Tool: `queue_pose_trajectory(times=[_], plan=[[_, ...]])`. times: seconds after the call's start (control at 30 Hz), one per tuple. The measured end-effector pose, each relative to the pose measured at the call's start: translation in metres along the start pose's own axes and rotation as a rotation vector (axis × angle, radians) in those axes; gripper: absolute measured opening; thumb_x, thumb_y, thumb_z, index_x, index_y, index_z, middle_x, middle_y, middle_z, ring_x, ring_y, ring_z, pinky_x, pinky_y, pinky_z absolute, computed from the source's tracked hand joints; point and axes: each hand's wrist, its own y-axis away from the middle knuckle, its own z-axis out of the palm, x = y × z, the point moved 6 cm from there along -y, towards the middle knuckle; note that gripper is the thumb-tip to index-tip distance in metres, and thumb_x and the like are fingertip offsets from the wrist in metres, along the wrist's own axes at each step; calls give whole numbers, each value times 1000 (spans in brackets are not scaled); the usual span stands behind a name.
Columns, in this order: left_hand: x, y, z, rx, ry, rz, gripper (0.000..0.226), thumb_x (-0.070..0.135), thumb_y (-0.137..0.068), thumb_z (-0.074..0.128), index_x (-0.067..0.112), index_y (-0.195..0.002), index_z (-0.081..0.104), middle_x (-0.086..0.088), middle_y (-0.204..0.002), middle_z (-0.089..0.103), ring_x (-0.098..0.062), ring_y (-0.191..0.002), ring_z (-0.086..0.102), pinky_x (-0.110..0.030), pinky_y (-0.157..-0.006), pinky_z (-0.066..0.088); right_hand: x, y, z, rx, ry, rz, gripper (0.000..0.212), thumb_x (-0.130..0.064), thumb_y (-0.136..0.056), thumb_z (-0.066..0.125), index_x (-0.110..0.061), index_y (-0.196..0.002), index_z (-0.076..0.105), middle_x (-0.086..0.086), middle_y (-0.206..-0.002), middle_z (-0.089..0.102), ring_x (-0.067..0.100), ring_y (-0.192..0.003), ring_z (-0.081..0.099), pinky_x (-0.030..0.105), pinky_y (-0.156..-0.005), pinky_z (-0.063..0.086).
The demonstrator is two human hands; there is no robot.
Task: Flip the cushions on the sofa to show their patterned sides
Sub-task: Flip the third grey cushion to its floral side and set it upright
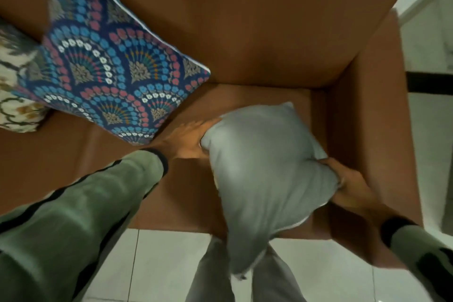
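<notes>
- Sofa [257, 32]: brown, takes up most of the view; seat, backrest and right armrest all show. Pale tiled floor [159, 265] in front.
- Blue cushion [117, 66]: fan pattern facing out, leaning on the backrest at the left. Reads as done.
- Grey cushion [264, 169]: plain side up toward the camera, held over the right end of the seat, its lower corner hanging past the front edge above the floor. Patterned side not visible, so this one is mid-flip at best.
- White cushion [17, 86]: far left edge, mostly cut off, partly behind the blue one. Leafy print shows, so likely done too; can't see enough to be sure.
- Left hand [188, 140]: flat against the grey cushion's left edge, fingers spread and reaching under or behind it. More a push or support than a closed grip.
- Right hand [343, 184]: clamped on the grey cushion's right corner, fabric bunched in the fingers.
- Progress, my read: two of three visible cushions show pattern; grey still needs turning over and setting against the backrest. Any cushions further left are out of view.
</notes>
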Motion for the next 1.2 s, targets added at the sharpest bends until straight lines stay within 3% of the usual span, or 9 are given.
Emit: queue_pose_trajectory(times=[0.1, 0.2, 0.3, 0.4, 0.47, 0.53, 0.67, 1.0, 1.2], plan=[[13, 6, -47, 37, 63, -186, 80, 58, -84, 61, 23, -149, 31, -5, -149, 45, -27, -134, 44, -44, -113, 33, -34, -7, -92, 23, -75, 25, 55, 4, -80, 72, -36, -114, 59, 2, -104, 71, 29, -102, 67, 23, -77, 53], [33, 23, -89, 15, 344, -56, 88, 79, -68, 58, 38, -142, 37, 5, -140, 53, -21, -125, 53, -45, -107, 42, -80, -21, -164, 61, -162, -21, 43, -33, -65, 88, -57, -95, 68, -15, -83, 77, 8, -73, 73, 21, -52, 55], [28, 24, -100, -17, 639, -93, 99, 86, -63, 55, 42, -146, 24, 15, -154, 31, -4, -133, 31, -33, -112, 25, -99, -53, -196, 68, -245, -50, 48, -59, -61, 78, -49, -107, 66, -17, -106, 74, 11, -94, 72, 32, -75, 55], [32, 12, -84, -31, 433, -60, 113, 68, -66, 73, 33, -151, 8, 14, -150, 29, -14, -140, 28, -33, -110, 27, -100, -92, -163, -83, -15, -50, 94, -55, -65, 83, -39, -144, 36, -20, -147, 39, 8, -129, 43, 33, -102, 39], [37, 3, -65, -3, 220, -62, 101, 53, -73, 77, 23, -148, 15, -4, -139, 47, -28, -129, 45, -40, -103, 35, -91, -109, -126, -144, 129, -11, 109, -42, -64, 88, -25, -149, 22, -11, -143, 37, 17, -129, 41, 29, -97, 38], [44, -2, -53, 59, 34, -97, 77, 45, -81, 72, 21, -138, 27, -6, -114, 61, -31, -113, 57, -44, -95, 35, -86, -118, -103, -111, 167, -4, 103, -28, -66, 90, -16, -146, 26, 4, -139, 49, 30, -124, 50, 37, -93, 44], [45, 5, -48, 206, -1, -156, 57, 32, -87, 66, 23, -130, 30, -7, -105, 68, -30, -103, 61, -45, -96, 30, -92, -114, -108, 42, 50, -35, 83, -18, -70, 87, -12, -137, 37, 14, -131, 57, 34, -117, 55, 42, -90, 47], [70, 3, -113, 696, -183, -23, 53, 30, -94, 59, 22, -141, 36, -10, -115, 62, -28, -102, 58, -44, -90, 32, -118, -118, -177, 259, -135, -156, 63, -21, -75, 83, -25, -127, 48, 6, -131, 58, 28, -120, 54, 54, -98, 48], [52, -27, -118, 455, -285, -252, 63, 29, -97, 53, 25, -150, 20, -21, -136, 46, -38, -121, 47, -51, -105, 28, -123, -152, -178, 241, 155, -174, 68, -43, -78, 77, -30, -133, 40, 8, -138, 55, 35, -127, 49, 61, -106, 34]])
